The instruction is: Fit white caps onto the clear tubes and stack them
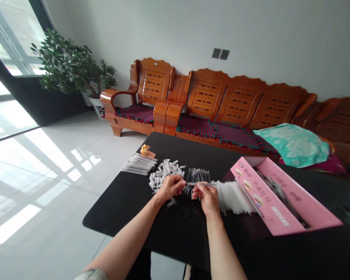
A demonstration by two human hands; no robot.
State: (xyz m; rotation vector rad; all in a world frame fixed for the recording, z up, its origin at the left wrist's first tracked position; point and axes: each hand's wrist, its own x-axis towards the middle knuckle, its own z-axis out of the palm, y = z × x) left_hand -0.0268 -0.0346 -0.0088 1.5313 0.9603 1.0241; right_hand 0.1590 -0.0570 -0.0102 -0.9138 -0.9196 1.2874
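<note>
While your left hand (171, 187) is pinching the tube (195, 184) at one end, your right hand (207, 198) is gripping farther along. You should be lightly holding it level.

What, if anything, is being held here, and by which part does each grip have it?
A slim, greyish stick. The left grip has it at or near its left end; the right grip pinches it farther along.
</note>
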